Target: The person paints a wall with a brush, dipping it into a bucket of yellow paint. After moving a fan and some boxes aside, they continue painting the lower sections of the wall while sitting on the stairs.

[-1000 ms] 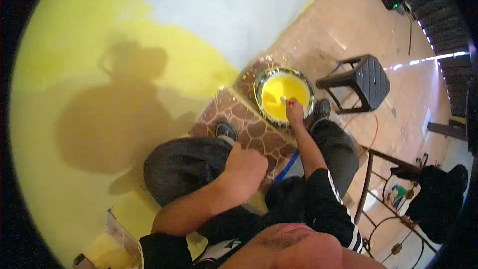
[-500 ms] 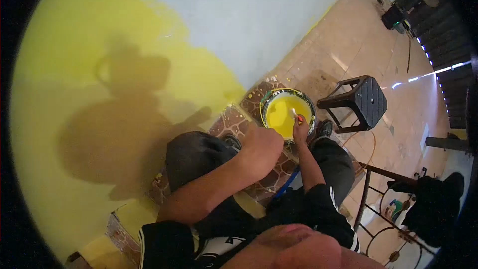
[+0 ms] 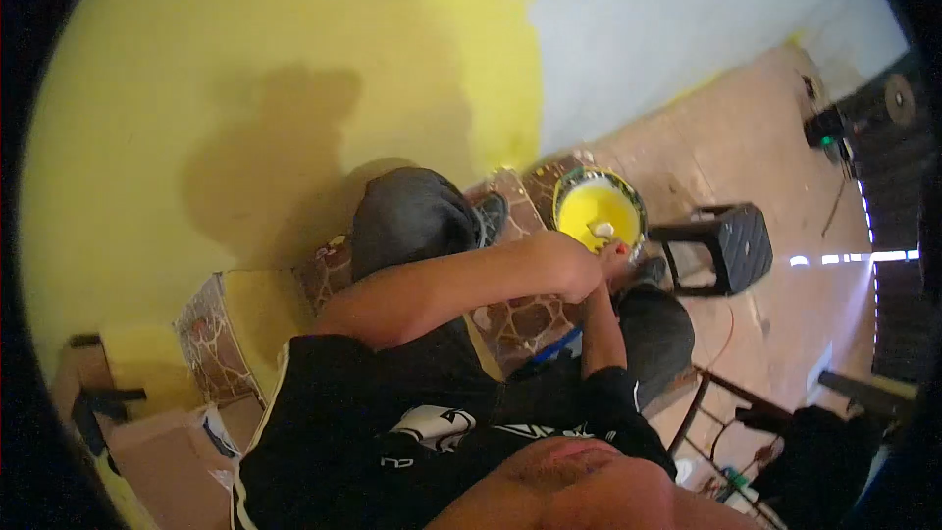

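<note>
A bucket (image 3: 639, 200) of yellow paint (image 3: 587, 204) stands on the stone-patterned step by my feet, its rim smeared with paint. My right hand (image 3: 613, 259) is closed on the red handle of what looks like a paintbrush (image 3: 603, 230), whose pale head is over or in the paint. In front of my right wrist, my left hand (image 3: 572, 269) is bent inward with its fingers curled. Those fingertips are turned away, so anything inside them is hidden.
To the left rises a wall, part yellow (image 3: 412, 59) and part pale (image 3: 628, 39). A black plastic stool (image 3: 741, 247) stands right of the bucket. A metal rack with dark cloth (image 3: 819, 456) is at lower right, and cardboard (image 3: 172, 466) lies at lower left.
My view has shifted, so the bucket and stool appear further right. My left hand has come across to my right wrist. The brush stays at the bucket in my right hand.
</note>
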`<state>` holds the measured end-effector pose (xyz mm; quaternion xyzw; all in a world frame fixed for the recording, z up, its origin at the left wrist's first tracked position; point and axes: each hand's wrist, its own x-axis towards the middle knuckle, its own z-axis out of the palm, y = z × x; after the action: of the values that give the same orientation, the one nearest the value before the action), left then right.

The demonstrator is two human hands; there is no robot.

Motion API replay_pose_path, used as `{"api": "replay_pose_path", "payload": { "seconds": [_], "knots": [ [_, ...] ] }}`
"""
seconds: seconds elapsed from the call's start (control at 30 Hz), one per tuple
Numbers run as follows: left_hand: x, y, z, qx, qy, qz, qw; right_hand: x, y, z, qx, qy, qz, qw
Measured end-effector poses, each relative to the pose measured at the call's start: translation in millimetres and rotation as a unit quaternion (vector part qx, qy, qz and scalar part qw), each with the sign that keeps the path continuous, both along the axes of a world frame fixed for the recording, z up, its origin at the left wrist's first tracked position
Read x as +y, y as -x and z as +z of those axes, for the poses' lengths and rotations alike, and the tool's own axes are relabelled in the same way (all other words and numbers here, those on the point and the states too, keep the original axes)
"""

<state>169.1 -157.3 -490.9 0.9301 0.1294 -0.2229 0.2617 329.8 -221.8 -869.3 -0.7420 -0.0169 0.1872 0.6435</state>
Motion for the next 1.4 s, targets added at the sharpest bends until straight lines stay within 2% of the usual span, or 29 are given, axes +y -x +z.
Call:
{"api": "replay_pose_path", "payload": {
  "seconds": [0.07, 0.1, 0.13, 0.17, 0.2, 0.27, 0.3, 0.33, 0.4, 0.5, 0.53, 0.6, 0.63, 0.7, 0.73, 0.8, 0.87, 0.93, 1.03, 1.1, 1.17, 1.27, 1.4],
  "knots": [
    [13.3, -11.3, -26.0, 0.004, -0.017, 0.011, 1.0, -2.0, 1.4, 15.4, -0.161, 0.084, 0.071, 0.981],
    [19.6, -13.9, -40.8, 0.048, -0.079, 0.005, 0.996, -7.5, 0.0, 8.5, -0.157, 0.082, 0.085, 0.98],
    [26.6, -14.1, -58.3, 0.093, -0.14, -0.003, 0.986, -10.3, -6.3, -2.4, -0.086, 0.102, 0.106, 0.985],
    [36.4, -12.3, -80.9, 0.139, -0.131, 0.001, 0.982, -7.4, -10.4, -12.7, -0.015, 0.119, 0.123, 0.985],
    [45.3, -9.7, -105.3, 0.144, -0.133, 0.006, 0.981, -6.8, -9.7, -17.3, -0.011, 0.115, 0.129, 0.985],
    [55.3, -4.7, -144.0, 0.221, -0.097, 0.05, 0.969, -11.7, -8.8, -24.4, -0.167, 0.183, 0.121, 0.961],
    [59.6, 5.1, -146.2, 0.212, -0.077, 0.064, 0.972, -12.9, -10.6, -23.8, -0.154, 0.204, 0.131, 0.958],
    [58.9, 13.7, -135.8, 0.217, -0.072, 0.064, 0.971, -14.6, -11.6, -23.6, -0.15, 0.207, 0.134, 0.957],
    [55.0, 22.9, -98.6, 0.104, -0.064, 0.029, 0.992, -13.8, -13.5, -22.0, -0.124, 0.203, 0.162, 0.958],
    [53.8, 28.5, -94.1, 0.082, -0.1, 0.064, 0.99, -13.9, -20.7, -35.2, -0.16, 0.194, 0.192, 0.949],
    [55.4, 30.6, -104.3, 0.084, -0.096, 0.061, 0.99, -12.7, -23.4, -41.9, -0.157, 0.199, 0.19, 0.949],
    [57.5, 34.8, -129.9, 0.105, -0.167, 0.013, 0.98, -11.2, -26.6, -54.1, -0.167, 0.234, 0.169, 0.943],
    [57.0, 32.1, -125.1, 0.105, -0.16, 0.006, 0.981, -5.8, -21.7, -16.3, -0.136, 0.278, 0.197, 0.93],
    [55.7, 23.6, -98.0, 0.181, -0.086, 0.076, 0.977, -5.7, -27.3, -34.6, -0.148, 0.287, 0.206, 0.924],
    [54.2, 22.3, -88.4, 0.181, -0.081, 0.067, 0.978, -6.1, -30.2, -39.4, -0.164, 0.289, 0.222, 0.917],
    [51.1, 22.2, -73.6, 0.14, 0.004, 0.069, 0.988, -4.3, -31.3, -46.0, -0.144, 0.304, 0.221, 0.915],
    [47.0, 19.1, -69.3, 0.153, 0.001, 0.062, 0.986, -2.4, -34.0, -49.4, -0.125, 0.319, 0.22, 0.914],
    [46.1, 20.3, -72.8, 0.167, -0.003, 0.056, 0.984, -3.0, -36.6, -57.2, -0.095, 0.374, 0.293, 0.875],
    [48.6, 23.8, -79.3, 0.153, -0.037, 0.037, 0.987, -7.1, -34.4, -63.1, -0.082, 0.382, 0.309, 0.867],
    [49.3, 22.1, -77.6, 0.165, -0.066, 0.064, 0.982, -5.9, -31.8, -60.6, -0.093, 0.397, 0.304, 0.861],
    [50.6, 17.0, -61.3, 0.171, -0.039, 0.078, 0.981, -5.6, -29.2, -58.2, -0.126, 0.397, 0.302, 0.858],
    [49.4, 14.4, -54.9, 0.177, -0.003, 0.089, 0.98, 4.1, -31.4, -46.6, -0.109, 0.417, 0.325, 0.842],
    [50.2, 11.1, -51.2, 0.186, -0.005, 0.09, 0.979, 6.3, -34.3, -67.3, -0.125, 0.414, 0.31, 0.847]
  ]
}}
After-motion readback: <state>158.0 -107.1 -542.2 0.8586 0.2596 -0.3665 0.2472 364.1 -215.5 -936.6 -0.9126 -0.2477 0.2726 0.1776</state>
